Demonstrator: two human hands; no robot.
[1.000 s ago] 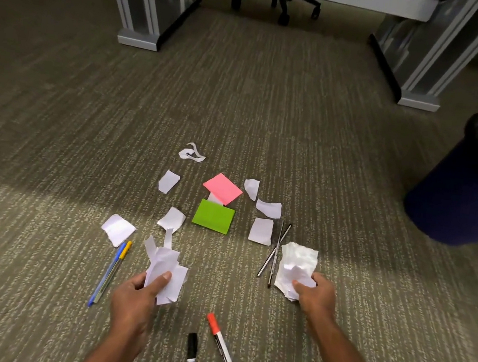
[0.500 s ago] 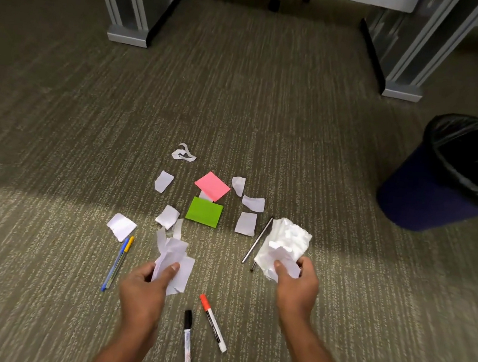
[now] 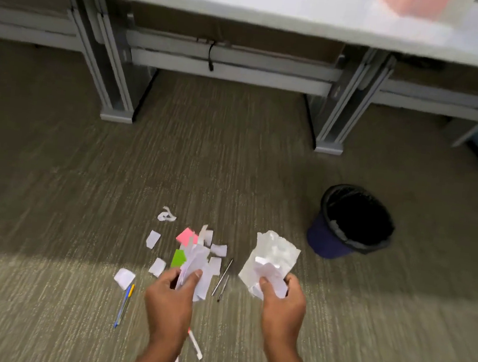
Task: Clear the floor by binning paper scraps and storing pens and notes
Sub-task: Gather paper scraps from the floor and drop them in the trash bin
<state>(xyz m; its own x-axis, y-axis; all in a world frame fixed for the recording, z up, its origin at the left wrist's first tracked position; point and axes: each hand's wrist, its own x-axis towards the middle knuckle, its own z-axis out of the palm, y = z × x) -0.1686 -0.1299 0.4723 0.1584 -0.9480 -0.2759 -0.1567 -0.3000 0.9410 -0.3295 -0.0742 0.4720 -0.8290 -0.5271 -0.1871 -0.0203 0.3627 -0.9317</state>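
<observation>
Both hands, left [image 3: 170,298] and right [image 3: 283,302], clutching paper scraps [image 3: 270,259]; bin [image 3: 355,221] unobstructed, right.

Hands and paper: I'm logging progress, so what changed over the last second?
Both hands rose off the carpet as the view lifted. The left hand keeps its scraps, the right hand its crumpled paper; nothing released. The bin, sticky notes and pens stayed put.
</observation>
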